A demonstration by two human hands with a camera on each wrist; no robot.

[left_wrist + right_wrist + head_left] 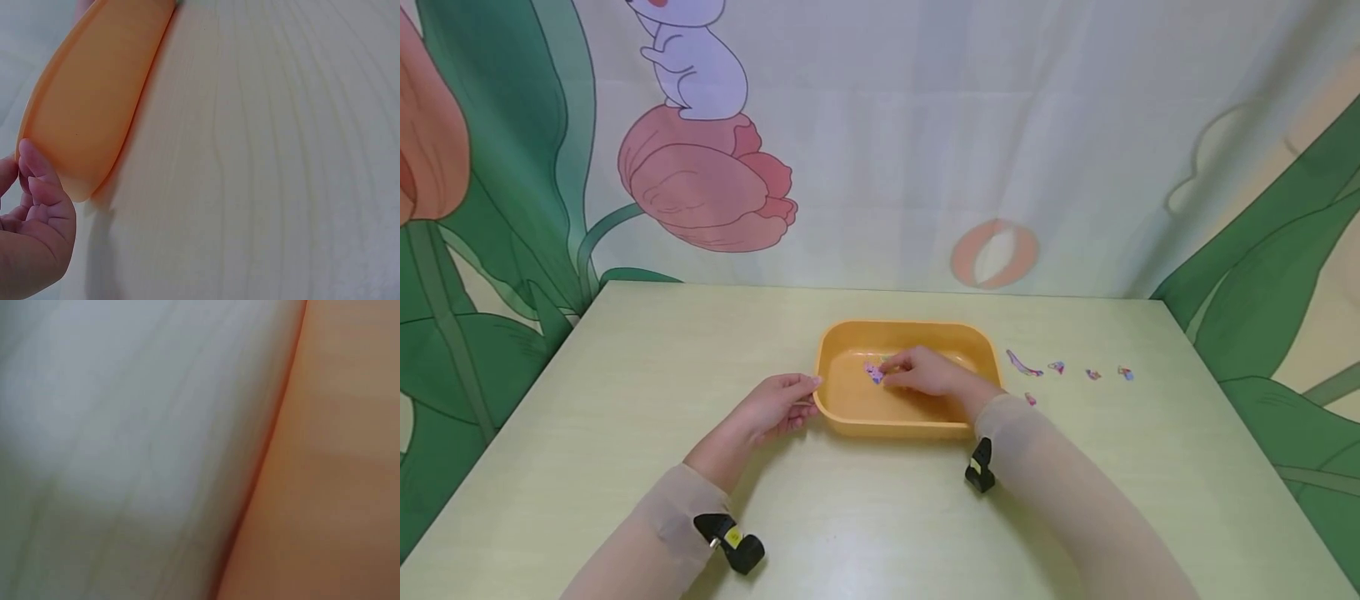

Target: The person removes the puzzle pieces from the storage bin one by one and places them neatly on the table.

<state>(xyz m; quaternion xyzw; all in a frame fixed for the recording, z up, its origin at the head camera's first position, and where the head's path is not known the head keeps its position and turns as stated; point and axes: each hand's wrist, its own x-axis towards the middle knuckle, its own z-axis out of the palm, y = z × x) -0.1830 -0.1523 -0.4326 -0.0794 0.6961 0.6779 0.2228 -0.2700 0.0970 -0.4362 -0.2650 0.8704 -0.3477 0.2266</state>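
Observation:
A yellow-orange plastic tray [880, 429] with rounded corners sits on the table. My left hand [778, 406] pinches its left rim between thumb and fingers; the left wrist view shows the same hand [37, 219] at the tray's corner [94, 106]. Inside the tray is my right hand [925, 372], its thumb and forefinger slightly apart beside a small purple and pink patterned piece [874, 372]. Whether the fingertips touch that piece is hard to tell. In the right wrist view only the blurred tray wall [331, 487] and tabletop appear, without the hand.
Right of the tray lie several small colourful pieces: a long curved strip [1024, 364], a small piece [1057, 367], another [1093, 374], one farther right [1125, 373] and a pinkish one [1030, 399] close to the tray. A printed curtain [880, 167] hangs behind the table [865, 517].

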